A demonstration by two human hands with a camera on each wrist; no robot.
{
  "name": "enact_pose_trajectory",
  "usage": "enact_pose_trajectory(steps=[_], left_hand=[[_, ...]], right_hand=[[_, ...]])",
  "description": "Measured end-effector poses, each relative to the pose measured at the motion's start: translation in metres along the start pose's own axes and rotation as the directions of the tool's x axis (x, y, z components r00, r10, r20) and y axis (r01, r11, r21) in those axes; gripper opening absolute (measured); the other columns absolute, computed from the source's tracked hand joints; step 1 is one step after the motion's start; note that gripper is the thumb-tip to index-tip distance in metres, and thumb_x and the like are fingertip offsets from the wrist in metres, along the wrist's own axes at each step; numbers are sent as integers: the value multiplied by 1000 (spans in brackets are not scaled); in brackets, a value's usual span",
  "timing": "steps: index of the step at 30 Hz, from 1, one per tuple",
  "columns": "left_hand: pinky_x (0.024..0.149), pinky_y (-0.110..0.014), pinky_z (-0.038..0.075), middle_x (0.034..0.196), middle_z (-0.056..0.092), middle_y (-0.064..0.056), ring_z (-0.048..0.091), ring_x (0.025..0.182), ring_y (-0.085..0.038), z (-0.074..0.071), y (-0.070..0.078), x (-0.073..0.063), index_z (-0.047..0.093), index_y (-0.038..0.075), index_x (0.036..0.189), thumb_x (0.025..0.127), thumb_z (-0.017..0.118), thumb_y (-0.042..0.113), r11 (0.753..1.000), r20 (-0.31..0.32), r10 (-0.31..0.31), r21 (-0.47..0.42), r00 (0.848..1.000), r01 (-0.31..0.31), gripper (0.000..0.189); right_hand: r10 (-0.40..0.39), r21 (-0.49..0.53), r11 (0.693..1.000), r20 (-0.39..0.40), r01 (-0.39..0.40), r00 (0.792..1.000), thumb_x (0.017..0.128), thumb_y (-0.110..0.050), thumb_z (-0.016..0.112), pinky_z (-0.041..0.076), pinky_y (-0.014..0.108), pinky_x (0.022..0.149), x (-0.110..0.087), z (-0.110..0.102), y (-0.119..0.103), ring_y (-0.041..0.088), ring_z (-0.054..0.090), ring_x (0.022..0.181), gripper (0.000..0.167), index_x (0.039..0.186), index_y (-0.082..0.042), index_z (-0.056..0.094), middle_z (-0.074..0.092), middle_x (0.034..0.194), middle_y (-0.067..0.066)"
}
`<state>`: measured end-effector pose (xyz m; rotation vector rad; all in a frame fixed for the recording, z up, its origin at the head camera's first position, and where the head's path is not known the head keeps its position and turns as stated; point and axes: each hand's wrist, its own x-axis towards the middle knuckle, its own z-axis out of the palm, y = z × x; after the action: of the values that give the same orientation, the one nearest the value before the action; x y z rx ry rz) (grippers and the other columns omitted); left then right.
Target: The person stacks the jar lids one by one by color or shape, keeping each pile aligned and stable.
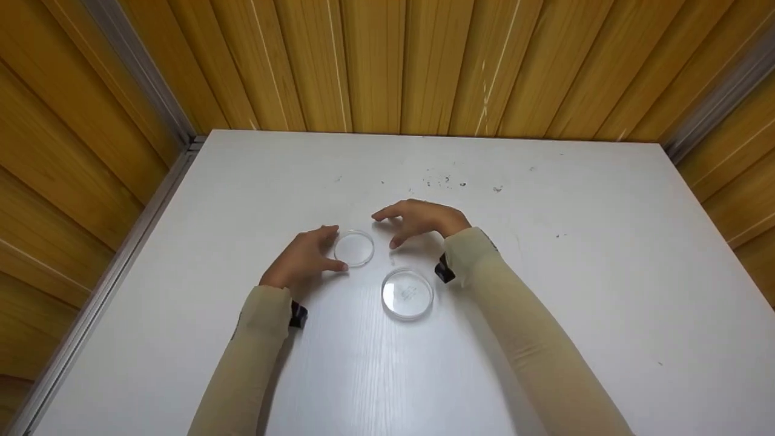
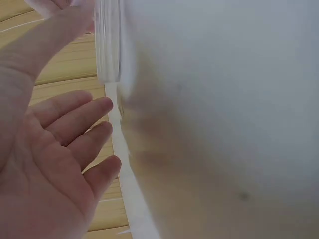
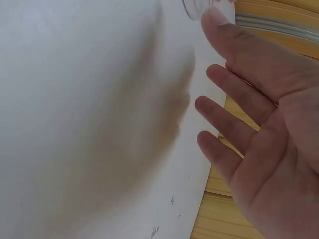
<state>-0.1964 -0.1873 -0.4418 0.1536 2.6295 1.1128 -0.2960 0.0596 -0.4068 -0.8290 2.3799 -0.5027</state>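
A clear, shallow round dish (image 1: 354, 248), like a petri dish half, lies on the white table. My left hand (image 1: 303, 257) is spread around its left side, the thumb near its front edge and the fingers near its far edge. Contact is hard to make out. In the left wrist view the dish (image 2: 107, 42) shows beyond the thumb, while the other fingers are loosely bent. A second clear round dish (image 1: 407, 294) sits closer to me, with faint grey marks visible in it. My right hand (image 1: 427, 218) hovers right of the first dish, fingers relaxed, holding nothing.
The white table (image 1: 605, 272) bears small dark specks (image 1: 463, 184) towards the back. Yellow wood-panel walls (image 1: 375, 66) enclose it behind and at both sides, with a metal frame rail (image 1: 121, 266) along the left edge.
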Motion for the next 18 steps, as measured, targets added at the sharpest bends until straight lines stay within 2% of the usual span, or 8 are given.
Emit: enact_pose_trajectory(steps=[7, 18], left_hand=[[115, -46, 31, 147, 46, -12, 38, 139, -29, 8, 9, 5, 46, 8, 143, 73, 84, 21, 1000, -21, 2, 21, 1000, -2, 80], [112, -42, 36, 139, 54, -12, 47, 133, -26, 16, 19, 17, 54, 7, 136, 73, 84, 20, 998, -30, 59, 34, 998, -58, 71]], right_hand=[[-25, -72, 997, 30, 27, 999, 78, -27, 80, 29, 47, 115, 9, 6, -2, 22, 34, 141, 68, 139, -35, 51, 44, 149, -6], [-76, 16, 997, -39, 77, 996, 75, -20, 82, 33, 41, 112, 8, 12, 5, 17, 44, 133, 60, 130, -31, 61, 57, 137, -9]])
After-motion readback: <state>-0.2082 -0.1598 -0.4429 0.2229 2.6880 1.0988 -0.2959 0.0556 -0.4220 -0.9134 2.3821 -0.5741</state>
